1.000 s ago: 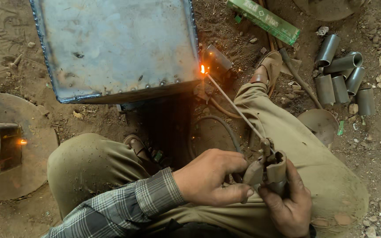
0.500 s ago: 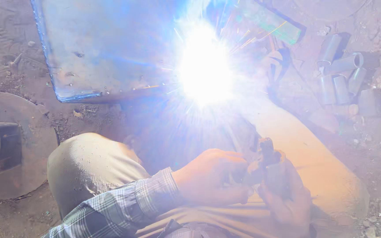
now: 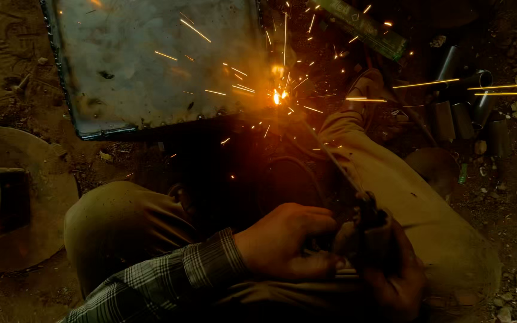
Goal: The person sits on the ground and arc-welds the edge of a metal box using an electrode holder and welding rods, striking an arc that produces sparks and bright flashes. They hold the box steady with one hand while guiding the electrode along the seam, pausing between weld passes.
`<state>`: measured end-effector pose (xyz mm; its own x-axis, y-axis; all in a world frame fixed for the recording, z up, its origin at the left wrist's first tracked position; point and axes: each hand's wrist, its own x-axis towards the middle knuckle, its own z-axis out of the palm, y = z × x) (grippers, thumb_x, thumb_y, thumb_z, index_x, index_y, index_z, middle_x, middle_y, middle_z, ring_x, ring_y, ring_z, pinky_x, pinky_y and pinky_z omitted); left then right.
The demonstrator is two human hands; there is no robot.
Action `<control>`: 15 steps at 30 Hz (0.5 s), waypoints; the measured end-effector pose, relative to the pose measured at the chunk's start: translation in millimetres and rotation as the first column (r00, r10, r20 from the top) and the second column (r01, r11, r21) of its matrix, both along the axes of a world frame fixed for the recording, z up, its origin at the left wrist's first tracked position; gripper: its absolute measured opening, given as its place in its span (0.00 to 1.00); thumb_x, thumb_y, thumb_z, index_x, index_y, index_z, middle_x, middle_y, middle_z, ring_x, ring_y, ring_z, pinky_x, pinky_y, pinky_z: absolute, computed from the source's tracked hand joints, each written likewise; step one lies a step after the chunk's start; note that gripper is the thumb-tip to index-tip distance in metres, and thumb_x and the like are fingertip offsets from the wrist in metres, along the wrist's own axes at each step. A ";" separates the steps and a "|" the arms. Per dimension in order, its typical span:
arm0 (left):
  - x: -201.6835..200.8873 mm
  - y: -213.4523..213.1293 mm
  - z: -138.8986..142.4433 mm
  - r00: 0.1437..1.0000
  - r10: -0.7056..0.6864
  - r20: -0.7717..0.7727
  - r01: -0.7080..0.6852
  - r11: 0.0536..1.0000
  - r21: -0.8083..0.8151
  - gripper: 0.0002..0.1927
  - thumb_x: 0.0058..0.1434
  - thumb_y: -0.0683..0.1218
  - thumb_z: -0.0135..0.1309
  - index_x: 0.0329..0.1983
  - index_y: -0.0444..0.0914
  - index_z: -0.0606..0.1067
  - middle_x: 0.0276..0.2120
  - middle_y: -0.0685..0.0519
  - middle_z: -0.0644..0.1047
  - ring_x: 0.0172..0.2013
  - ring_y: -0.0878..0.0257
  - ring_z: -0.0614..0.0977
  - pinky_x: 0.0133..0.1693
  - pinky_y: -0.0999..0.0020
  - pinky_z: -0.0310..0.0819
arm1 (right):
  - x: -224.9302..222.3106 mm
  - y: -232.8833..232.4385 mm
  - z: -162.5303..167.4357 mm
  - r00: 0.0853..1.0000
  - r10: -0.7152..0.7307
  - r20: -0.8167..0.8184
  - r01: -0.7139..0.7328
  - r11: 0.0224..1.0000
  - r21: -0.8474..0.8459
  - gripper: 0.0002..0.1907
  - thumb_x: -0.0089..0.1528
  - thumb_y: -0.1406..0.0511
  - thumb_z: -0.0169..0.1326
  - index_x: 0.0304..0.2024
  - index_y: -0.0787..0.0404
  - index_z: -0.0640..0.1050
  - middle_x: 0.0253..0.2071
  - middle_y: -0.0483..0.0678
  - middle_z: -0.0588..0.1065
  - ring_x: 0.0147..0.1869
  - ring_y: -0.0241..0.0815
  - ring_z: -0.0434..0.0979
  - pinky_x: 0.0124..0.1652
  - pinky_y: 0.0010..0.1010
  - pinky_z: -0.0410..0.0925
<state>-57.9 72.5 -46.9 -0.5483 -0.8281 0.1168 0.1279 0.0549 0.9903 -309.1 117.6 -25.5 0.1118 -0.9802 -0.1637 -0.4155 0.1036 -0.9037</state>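
Steel is what we are working on: a grey sheet-metal panel [image 3: 157, 66] is lying flat on the dirt ground [image 3: 7, 72], its raised welded rim turned towards us so that the near right corner is within reach of the rod. We are squatting over it with our knees spread, which is keeping the work between our legs and our arms braced against our thighs. Our left hand [image 3: 288, 242] and right hand [image 3: 393, 278] are both wrapping around the electrode holder [image 3: 369, 230], fingers closed tight on it, the left hand steadying from the side while the right is gripping from below; two hands are giving the long welding rod [image 3: 324, 149] a firmer aim. The rod is slanting up and away from the holder to the panel's corner, where its tip is touching the seam and orange sparks [image 3: 279, 96] are flying outward. Short metal pipe pieces [image 3: 468, 101] are lying in a loose heap well off to the right, and a green packet [image 3: 363, 27] is resting beyond the corner. A round rusty disc [image 3: 43, 179] is sitting to the left, apart from the panel.
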 end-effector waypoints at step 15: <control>3.6 -0.4 2.4 0.998 0.031 0.061 -0.028 0.998 -0.054 0.15 0.60 0.52 0.57 0.38 0.35 0.77 0.32 0.47 0.76 0.34 0.49 0.82 0.37 0.60 0.77 | -17.6 6.6 -14.4 1.000 0.014 0.005 -0.014 0.999 0.032 0.40 0.59 0.67 0.61 0.72 0.70 0.63 0.56 0.54 0.77 0.59 0.42 0.77 0.59 0.33 0.69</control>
<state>-54.3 72.1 -44.5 -0.5313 -0.8374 0.1279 0.0645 0.1106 0.9918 -326.7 124.2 -39.9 0.1265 -0.9727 -0.1944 -0.4125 0.1266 -0.9021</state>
